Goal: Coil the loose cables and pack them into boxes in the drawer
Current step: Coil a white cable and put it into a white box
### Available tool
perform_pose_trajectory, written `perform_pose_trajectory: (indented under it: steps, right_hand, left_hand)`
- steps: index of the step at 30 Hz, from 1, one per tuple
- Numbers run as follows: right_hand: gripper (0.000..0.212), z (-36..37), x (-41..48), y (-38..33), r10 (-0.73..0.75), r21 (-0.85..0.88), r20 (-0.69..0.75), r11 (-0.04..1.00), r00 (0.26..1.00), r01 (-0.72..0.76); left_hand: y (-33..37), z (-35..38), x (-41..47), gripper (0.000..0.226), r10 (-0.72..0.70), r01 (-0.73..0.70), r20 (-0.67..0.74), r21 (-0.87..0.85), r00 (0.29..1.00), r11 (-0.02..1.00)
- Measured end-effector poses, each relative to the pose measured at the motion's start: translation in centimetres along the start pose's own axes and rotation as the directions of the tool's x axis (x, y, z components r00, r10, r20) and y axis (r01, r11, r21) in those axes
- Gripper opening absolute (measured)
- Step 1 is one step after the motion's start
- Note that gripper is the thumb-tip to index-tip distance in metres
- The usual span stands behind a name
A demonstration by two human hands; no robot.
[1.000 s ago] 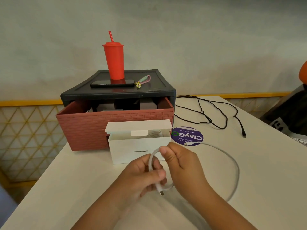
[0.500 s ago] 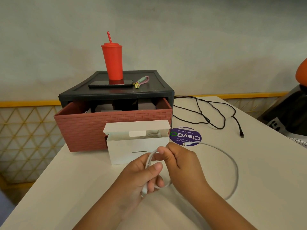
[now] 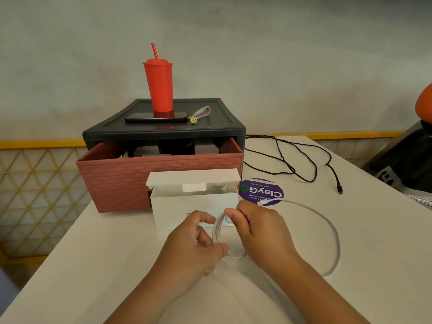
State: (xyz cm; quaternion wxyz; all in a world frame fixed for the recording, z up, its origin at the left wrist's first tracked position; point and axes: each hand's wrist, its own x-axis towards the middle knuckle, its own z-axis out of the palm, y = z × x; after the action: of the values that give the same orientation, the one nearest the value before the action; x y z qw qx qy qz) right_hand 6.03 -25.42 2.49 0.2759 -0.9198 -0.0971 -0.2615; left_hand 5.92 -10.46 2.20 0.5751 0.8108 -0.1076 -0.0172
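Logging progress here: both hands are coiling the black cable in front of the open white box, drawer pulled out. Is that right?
Not quite. The head view shows the left hand and right hand coiling the white cable, in front of the open white box, drawer pulled out. The black cable lies loose on the table, untouched.

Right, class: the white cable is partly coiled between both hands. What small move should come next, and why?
Probably wind one more loop: the right hand draws in slack and lays it onto the coil that the left hand pinches. Much of the cable lies loose on the table, its plug on the purple sticker, so it is not ready for the open box.
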Motion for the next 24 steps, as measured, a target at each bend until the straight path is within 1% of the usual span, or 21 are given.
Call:
perform_pose_trajectory:
  steps: [2, 4, 5, 7, 8, 10, 11, 13, 14, 16, 18, 20, 23, 24]
  right_hand:
    - [0.046, -0.3, 0.2, 0.0, 0.021, -0.018, 0.026, 1.0, 0.999, -0.02]
    - [0.036, -0.7, 0.3, 0.1, 0.031, -0.029, 0.033, 0.999, 0.999, -0.03]
    - [0.036, -0.8, 0.3, 0.1, 0.031, -0.04, 0.032, 0.999, 0.999, -0.03]
    - [0.041, -0.7, 0.4, 0.3, 0.016, -0.061, 0.012, 0.998, 1.0, -0.015]
    - [0.041, -0.6, 0.4, 0.5, -0.015, -0.103, -0.021, 0.995, 1.0, 0.013]
    - [0.038, -0.6, 0.4, 0.7, -0.096, -0.212, -0.127, 0.975, 0.987, 0.068]
    - [0.04, -0.7, 0.5, 0.7, -0.128, -0.257, -0.168, 0.963, 0.977, 0.082]
    - [0.05, -0.7, 0.5, 0.6, -0.167, -0.276, -0.195, 0.955, 0.966, 0.109]
    - [0.053, -0.7, 0.5, 0.6, -0.171, -0.269, -0.198, 0.956, 0.965, 0.115]
    - [0.045, -0.7, 0.5, 0.7, -0.157, -0.225, -0.18, 0.968, 0.971, 0.115]
    - [0.039, -0.5, 0.5, 1.0, -0.097, -0.123, -0.118, 0.989, 0.988, 0.083]
    - [0.042, -0.3, 0.5, 1.4, -0.02, -0.011, -0.002, 1.0, 1.0, 0.02]
    - [0.043, -0.4, 0.5, 1.2, -0.006, 0.038, 0.03, 0.999, 1.0, 0.005]
    - [0.045, -0.5, 0.5, 1.0, 0.0, 0.046, 0.041, 0.999, 0.999, -0.002]
  left_hand:
    - [0.0, 0.0, -0.2, 0.037, 0.113, -0.111, -0.016, 0.095, 0.993, 0.989]
    - [-0.1, -0.2, -0.3, 0.035, 0.247, -0.238, -0.033, 0.177, 0.968, 0.955]
    - [-0.2, -0.3, -0.4, 0.033, 0.301, -0.288, -0.034, 0.205, 0.953, 0.935]
    - [-0.4, -0.4, -0.5, 0.026, 0.384, -0.368, -0.023, 0.238, 0.923, 0.899]
    - [-0.5, -0.4, -0.5, 0.022, 0.416, -0.399, -0.022, 0.246, 0.909, 0.884]
    - [-0.6, -0.4, -0.5, 0.018, 0.451, -0.429, -0.045, 0.239, 0.891, 0.871]
    - [-0.6, -0.4, -0.5, 0.017, 0.452, -0.428, -0.074, 0.215, 0.889, 0.878]
    - [-0.5, -0.4, -0.3, 0.015, 0.417, -0.399, -0.13, 0.142, 0.9, 0.906]
    - [-0.5, -0.4, -0.2, 0.013, 0.395, -0.382, -0.139, 0.112, 0.908, 0.918]
    - [-0.5, -0.4, -0.1, 0.01, 0.384, -0.372, -0.105, 0.115, 0.917, 0.921]
    - [-0.8, -0.6, 0.1, 0.01, 0.431, -0.413, -0.037, 0.221, 0.902, 0.884]
    - [-1.3, -0.9, 0.2, 0.011, 0.491, -0.466, 0.032, 0.371, 0.871, 0.803]
    - [-1.8, -1.3, 0.6, 0.022, 0.521, -0.507, 0.146, 0.551, 0.841, 0.663]
    - [-2.0, -1.3, 0.8, 0.027, 0.528, -0.509, 0.161, 0.593, 0.834, 0.623]
